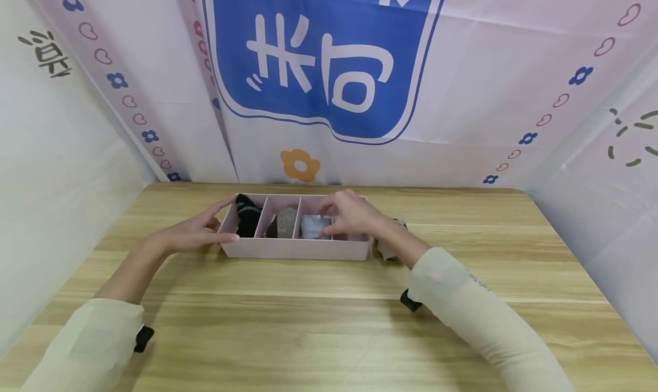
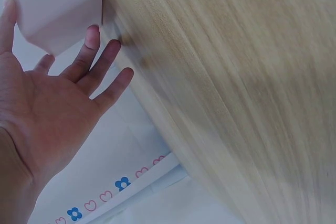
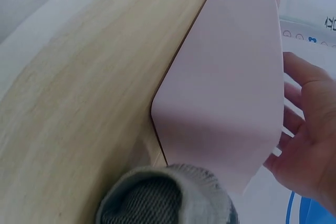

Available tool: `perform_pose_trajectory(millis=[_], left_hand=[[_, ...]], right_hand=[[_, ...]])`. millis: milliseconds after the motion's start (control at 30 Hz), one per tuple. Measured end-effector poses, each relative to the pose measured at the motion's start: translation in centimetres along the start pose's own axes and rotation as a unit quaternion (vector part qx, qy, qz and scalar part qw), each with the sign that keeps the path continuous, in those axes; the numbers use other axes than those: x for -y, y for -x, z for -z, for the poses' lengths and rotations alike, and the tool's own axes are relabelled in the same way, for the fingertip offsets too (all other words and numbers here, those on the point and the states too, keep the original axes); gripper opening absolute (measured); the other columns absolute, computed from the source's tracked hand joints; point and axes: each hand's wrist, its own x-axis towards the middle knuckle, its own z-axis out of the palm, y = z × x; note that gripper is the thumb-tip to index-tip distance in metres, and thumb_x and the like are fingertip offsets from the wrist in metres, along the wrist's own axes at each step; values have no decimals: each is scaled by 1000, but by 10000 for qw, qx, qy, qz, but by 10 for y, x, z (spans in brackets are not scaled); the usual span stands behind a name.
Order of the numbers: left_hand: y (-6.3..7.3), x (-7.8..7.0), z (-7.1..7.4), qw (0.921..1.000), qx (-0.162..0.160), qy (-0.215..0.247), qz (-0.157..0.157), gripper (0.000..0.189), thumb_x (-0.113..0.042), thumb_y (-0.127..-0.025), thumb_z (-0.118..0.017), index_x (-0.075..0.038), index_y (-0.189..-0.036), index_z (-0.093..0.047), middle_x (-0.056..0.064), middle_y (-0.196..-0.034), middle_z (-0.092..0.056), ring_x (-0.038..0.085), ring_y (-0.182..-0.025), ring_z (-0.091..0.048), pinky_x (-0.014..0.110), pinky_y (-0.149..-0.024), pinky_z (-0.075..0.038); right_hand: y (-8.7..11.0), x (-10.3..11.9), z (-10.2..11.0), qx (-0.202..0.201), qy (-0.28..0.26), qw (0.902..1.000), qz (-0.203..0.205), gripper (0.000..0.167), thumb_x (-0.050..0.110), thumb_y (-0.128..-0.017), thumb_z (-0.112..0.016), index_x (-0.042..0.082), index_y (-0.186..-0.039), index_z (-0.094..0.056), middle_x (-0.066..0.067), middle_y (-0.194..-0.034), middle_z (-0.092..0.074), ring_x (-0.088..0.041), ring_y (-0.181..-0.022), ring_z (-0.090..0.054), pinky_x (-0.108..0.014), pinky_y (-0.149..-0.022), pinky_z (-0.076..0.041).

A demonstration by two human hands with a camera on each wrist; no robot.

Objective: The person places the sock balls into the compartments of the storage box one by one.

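A pink box [image 1: 295, 250] with several compartments stands on the table. My left hand [image 1: 192, 230] steadies its left end, thumb along the front rim and the other fingers stretched toward the back corner. In the third compartment lies a folded light blue sock [image 1: 311, 227]. My right hand [image 1: 352, 214] reaches in from above, its curved thumb and forefinger around the sock's right part; in the right wrist view the box wall hides the fingertips. A black sock [image 1: 249, 217] with pale stripes fills the leftmost compartment. Beside it sits a grey sock [image 1: 286, 223] with something dark next to it.
Just right of the box, partly behind my right forearm, a rolled grey sock [image 3: 207, 195] lies on the wooden table [image 1: 288, 323]. White printed cloth [image 1: 462, 123] stands behind the table and along both sides.
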Motion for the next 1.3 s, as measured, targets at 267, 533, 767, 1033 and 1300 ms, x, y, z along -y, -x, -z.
perform_pose_trajectory(millis=[267, 533, 767, 1033, 1300], left_hand=[[0, -2, 1, 10000, 23, -65, 34, 99, -31, -99, -69, -13, -168, 0, 11, -105, -63, 23, -99, -56, 44, -92, -41], [0, -5, 2, 9998, 4, -113, 165, 101, -34, -98, -71, -13, -168, -2, 14, -112, -61, 25, -105, -55, 47, -95, -41], [0, -4, 2, 9998, 7, -72, 175, 101, -34, -97, -71, -14, -168, -1, 14, -112, -61, 25, -104, -55, 47, -94, -41], [0, -1, 1, 9999, -25, -80, 149, 100, -32, -98, -71, -14, -168, -2, 12, -109, -61, 24, -103, -54, 44, -92, -41], [0, -4, 1, 9998, 56, 18, 183, 101, -31, -97, -71, -13, -168, -1, 10, -99, -60, 23, -95, -53, 41, -88, -41]], right_hand=[[13, -4, 9, -264, -609, 9971, 378, 42, 14, -84, -88, -1, -120, -74, -16, -118, -73, -32, -111, -68, -46, -99, -53], [29, -5, 22, -441, -589, 9963, 446, 36, 11, -86, -83, 0, -119, -74, -16, -120, -72, -37, -114, -66, -52, -96, -53], [45, -12, 32, -616, -458, 9967, 272, 38, 17, -88, -84, 0, -120, -74, -15, -122, -72, -37, -115, -65, -54, -96, -52], [64, -24, 39, -708, -353, 9968, 83, 38, 16, -88, -82, 0, -121, -74, -12, -123, -72, -35, -119, -62, -58, -96, -50], [84, -37, 46, -708, -247, 9972, 1, 42, 14, -86, -85, -3, -122, -72, -15, -123, -72, -35, -117, -63, -58, -95, -51]])
